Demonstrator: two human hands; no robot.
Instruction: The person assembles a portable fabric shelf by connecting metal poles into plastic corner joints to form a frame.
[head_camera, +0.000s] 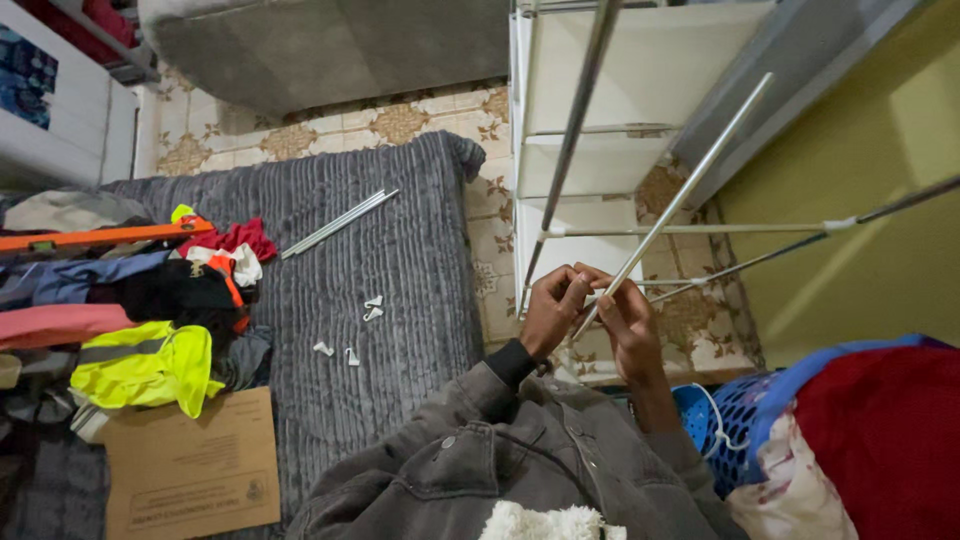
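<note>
Both hands, left hand (553, 310) and right hand (625, 325), clamp together on a thin, pale metal rod (680, 200).

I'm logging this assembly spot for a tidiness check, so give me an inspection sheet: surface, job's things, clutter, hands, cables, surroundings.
Surface: grey ribbed mat over patterned floor tiles.
Job's things: thin metal rod slanting up to the right; spare rods and small white connectors lying on the mat.
Clutter: heap of clothes with a yellow hi-vis vest, flat cardboard piece, blue laundry basket.
Hands: left hand and right hand both pinch the rod's lower end.
Cables: nothing seen.
Surroundings: white fabric shelf unit with a partly built rod frame, yellow-green wall.
</note>
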